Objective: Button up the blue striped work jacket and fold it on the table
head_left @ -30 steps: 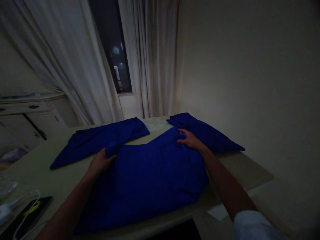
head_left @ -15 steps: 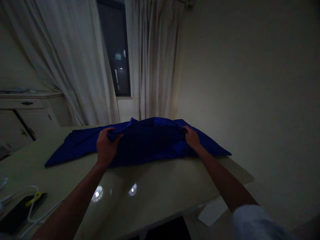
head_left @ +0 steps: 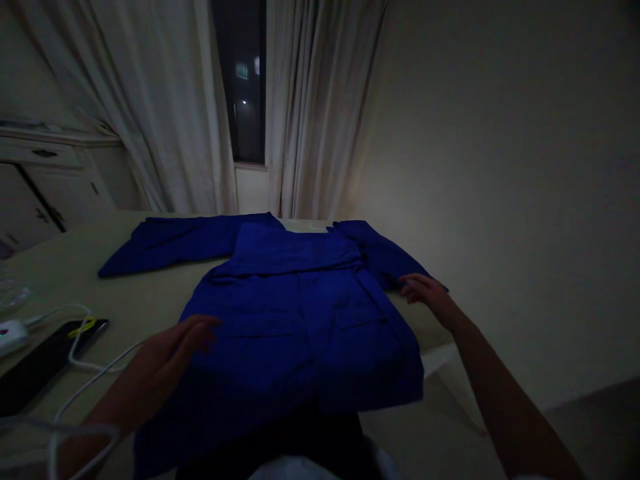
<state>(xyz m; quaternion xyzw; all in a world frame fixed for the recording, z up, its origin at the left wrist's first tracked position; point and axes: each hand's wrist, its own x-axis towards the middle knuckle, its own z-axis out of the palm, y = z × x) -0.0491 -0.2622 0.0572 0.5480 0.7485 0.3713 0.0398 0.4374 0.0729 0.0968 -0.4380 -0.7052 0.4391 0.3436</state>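
Blue jacket lies spread flat on the pale table, front up. Its hem reaches over the near edge towards us, and its collar end points to the window. A fold runs across the chest, and below it we make out two square patch pockets. The left sleeve stretches out straight across the table. The right sleeve angles towards the table's right edge.

We judge the cloth to be a soft, fairly dense weave. It should be light enough to lift with two hands, limp rather than stiff, and unlikely to slip on the smooth tabletop. The shoulders, cuffs and hem corners look like the best places to pinch it, since the seams there give some body.

The left hand is open with its palm down, and its fingers rest on the left side edge of the jacket. The right hand is also open and grips nothing. Its fingertips are at the cuff of the right sleeve, though we cannot tell whether they touch it.

To the left on the table lie a flat black phone, a looping white cable and a small white charger. Beyond the table, pleated pale curtains frame a dark window. A light cabinet stands at the far left.
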